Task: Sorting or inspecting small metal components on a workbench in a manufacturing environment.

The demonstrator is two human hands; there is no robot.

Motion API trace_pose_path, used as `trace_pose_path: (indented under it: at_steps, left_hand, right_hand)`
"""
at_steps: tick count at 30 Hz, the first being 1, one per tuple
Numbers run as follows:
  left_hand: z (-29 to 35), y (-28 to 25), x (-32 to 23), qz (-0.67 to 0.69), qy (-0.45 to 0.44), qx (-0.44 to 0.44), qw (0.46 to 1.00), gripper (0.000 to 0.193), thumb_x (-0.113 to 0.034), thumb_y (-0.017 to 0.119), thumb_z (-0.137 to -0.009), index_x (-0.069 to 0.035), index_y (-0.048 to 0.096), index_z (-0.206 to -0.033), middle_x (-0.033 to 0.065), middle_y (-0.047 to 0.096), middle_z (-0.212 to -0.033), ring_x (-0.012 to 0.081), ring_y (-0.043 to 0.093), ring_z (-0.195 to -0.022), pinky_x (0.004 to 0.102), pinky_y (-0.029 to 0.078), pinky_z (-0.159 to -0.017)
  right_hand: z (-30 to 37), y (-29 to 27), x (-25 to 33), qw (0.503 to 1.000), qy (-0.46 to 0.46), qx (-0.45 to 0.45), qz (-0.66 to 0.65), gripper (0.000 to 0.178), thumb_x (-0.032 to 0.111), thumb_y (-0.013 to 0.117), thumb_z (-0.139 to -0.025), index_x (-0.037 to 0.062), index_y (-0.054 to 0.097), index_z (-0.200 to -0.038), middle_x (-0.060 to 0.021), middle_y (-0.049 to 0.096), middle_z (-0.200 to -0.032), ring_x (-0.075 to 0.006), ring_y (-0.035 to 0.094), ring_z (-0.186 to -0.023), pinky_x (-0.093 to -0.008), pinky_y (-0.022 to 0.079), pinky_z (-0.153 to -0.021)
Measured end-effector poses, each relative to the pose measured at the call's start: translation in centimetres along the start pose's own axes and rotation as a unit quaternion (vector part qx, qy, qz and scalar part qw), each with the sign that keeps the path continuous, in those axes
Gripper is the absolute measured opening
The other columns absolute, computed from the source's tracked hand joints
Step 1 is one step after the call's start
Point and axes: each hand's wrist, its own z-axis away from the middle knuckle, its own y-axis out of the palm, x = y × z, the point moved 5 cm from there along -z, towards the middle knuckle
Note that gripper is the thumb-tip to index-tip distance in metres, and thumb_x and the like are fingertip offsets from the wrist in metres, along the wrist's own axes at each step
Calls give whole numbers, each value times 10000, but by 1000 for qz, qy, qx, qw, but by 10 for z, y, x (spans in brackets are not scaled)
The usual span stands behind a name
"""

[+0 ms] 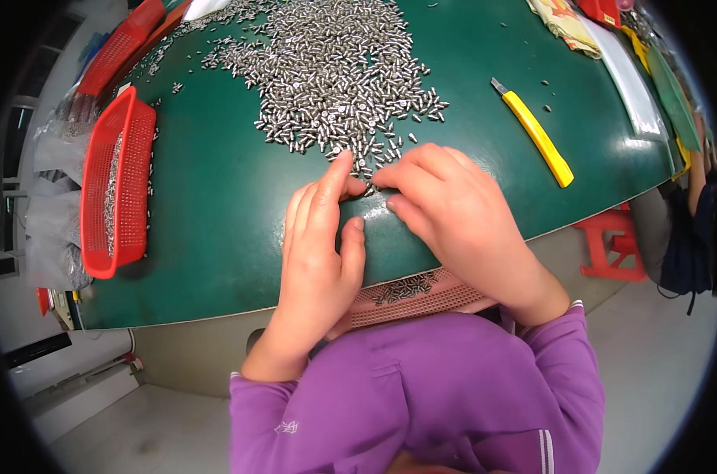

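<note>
A large heap of small silver metal pins (335, 71), each with a pointed end, lies spread over the green table (208, 229). At its near tip, my left hand (319, 225) rests with the index finger stretched out and the thumb held apart. My right hand (457, 193) faces it, fingers bent and thumb a little away from the index finger. Its fingertips touch or nearly touch a few pins between both hands. Below the table edge, a pink perforated basket (453, 296) at my lap holds more pins, partly covered by my arms.
On the left stands a red perforated basket (141, 158) with pins in it; another red basket (121, 51) is behind. A yellow utility knife (538, 140), blade out, lies right of my hands. Clear plastic sheets (631, 87) lie far right. A red stool (611, 245) stands on the floor.
</note>
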Motion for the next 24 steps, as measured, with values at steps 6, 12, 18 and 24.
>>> trace_pose_path:
  at_steps: [6, 12, 18, 24]
  left_hand:
    - [1, -1, 1, 27, 14, 0, 1000, 708, 145, 615, -818, -12, 458, -1490, 118, 635, -1085, 283, 607, -1008, 407, 476, -950]
    - [2, 1, 2, 49, -17, -10, 999, 759, 149, 620, -829, -14, 397, -1536, 109, 637, -1057, 260, 612, -999, 393, 493, -924]
    - [0, 1, 3, 35, -9, -17, 999, 761, 139, 630, -841, -20, 388, -1544, 111, 637, -1051, 253, 611, -972, 382, 508, -889]
    - [1, 1, 3, 26, -9, -30, 999, 695, 132, 649, -834, -31, 477, -1488, 89, 636, -969, 233, 606, -884, 362, 510, -834]
  right_hand:
    - [-2, 7, 3, 1000, -12, 21, -2, 103, 38, 666, -847, 35, 609, -932, -125, 571, -916, -327, 573, -845, -424, 496, -738]
    - [-4, 8, 3, 1000, -15, 19, -15, 123, 46, 688, -834, 35, 603, -922, -130, 571, -904, -329, 576, -844, -427, 496, -737]
    - [-4, 14, 2, 999, -22, 30, 6, 158, 64, 712, -819, 32, 587, -910, -130, 563, -894, -322, 569, -835, -419, 497, -735]
    - [0, 14, 5, 1000, 14, -1, 21, 155, 50, 741, -795, 53, 621, -895, -91, 577, -878, -300, 581, -824, -402, 491, -739]
